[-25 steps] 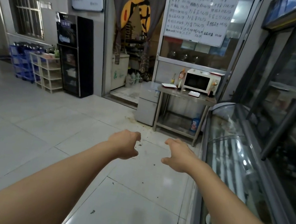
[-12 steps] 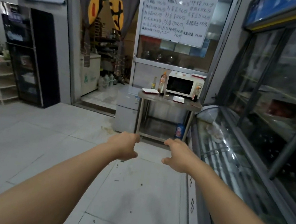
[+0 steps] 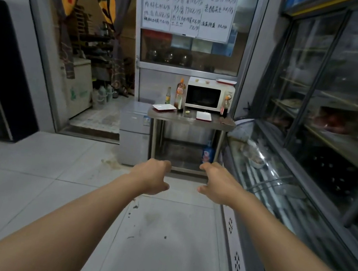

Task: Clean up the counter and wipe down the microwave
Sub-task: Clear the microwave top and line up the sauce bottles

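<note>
A white microwave (image 3: 209, 95) stands on a steel counter (image 3: 176, 116) ahead, against the glass wall. Small scraps lie on its top, and a red-rimmed tray (image 3: 226, 81) sits on its right corner. On the counter are two white plates (image 3: 164, 107) (image 3: 203, 116), several sauce bottles (image 3: 179, 93), a small scrap (image 3: 187, 112) and a dark cloth (image 3: 226, 121). My left hand (image 3: 152, 176) and my right hand (image 3: 218, 183) are stretched out in front of me over the floor, well short of the counter, fingers loosely curled and holding nothing.
A glass-topped display freezer (image 3: 282, 189) runs along my right, with tall glass-door fridges (image 3: 342, 102) behind it. A small white fridge (image 3: 135, 133) stands left of the counter. A blue bottle (image 3: 208, 154) sits on the counter's lower shelf. An open doorway (image 3: 93, 75) lies to the left.
The view has come closer to the counter and microwave, which now look larger and more central. Both hands stay held out in front, empty.
</note>
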Demonstrator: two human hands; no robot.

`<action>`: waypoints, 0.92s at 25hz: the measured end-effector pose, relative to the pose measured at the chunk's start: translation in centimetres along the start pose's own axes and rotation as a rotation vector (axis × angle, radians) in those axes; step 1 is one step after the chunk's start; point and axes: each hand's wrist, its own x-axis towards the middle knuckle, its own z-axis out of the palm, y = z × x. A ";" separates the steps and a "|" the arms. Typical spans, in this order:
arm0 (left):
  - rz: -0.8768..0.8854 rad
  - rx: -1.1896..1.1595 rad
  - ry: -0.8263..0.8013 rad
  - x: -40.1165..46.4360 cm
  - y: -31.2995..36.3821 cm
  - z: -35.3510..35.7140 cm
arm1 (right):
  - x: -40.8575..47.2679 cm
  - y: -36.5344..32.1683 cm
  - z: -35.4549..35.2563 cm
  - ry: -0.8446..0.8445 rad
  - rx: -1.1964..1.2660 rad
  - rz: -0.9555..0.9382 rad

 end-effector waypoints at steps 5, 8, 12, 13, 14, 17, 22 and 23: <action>-0.020 -0.023 0.010 12.2 -0.9 -0.5 | 11.5 4.6 -1.0 0.011 -0.003 0.000; -0.032 -0.034 0.026 19.0 -1.0 -1.1 | 18.0 7.3 -2.4 0.012 0.011 0.003; -0.040 -0.046 0.039 27.2 -1.5 -1.8 | 25.6 10.4 -3.6 0.024 0.035 0.002; -0.039 -0.056 0.037 29.0 -1.6 -1.9 | 27.3 11.0 -3.8 0.025 0.039 0.003; -0.039 -0.066 0.036 30.8 -1.8 -2.0 | 29.0 11.7 -3.9 0.028 0.038 0.005; -0.037 -0.082 0.037 35.9 -2.5 -2.1 | 34.1 13.4 -4.4 0.041 0.029 0.018; -0.043 -0.094 0.059 46.4 -5.5 -2.9 | 44.6 15.8 -4.8 0.046 0.017 0.032; -0.042 -0.101 0.060 48.7 -6.3 -3.2 | 46.9 16.3 -5.0 0.045 0.016 0.036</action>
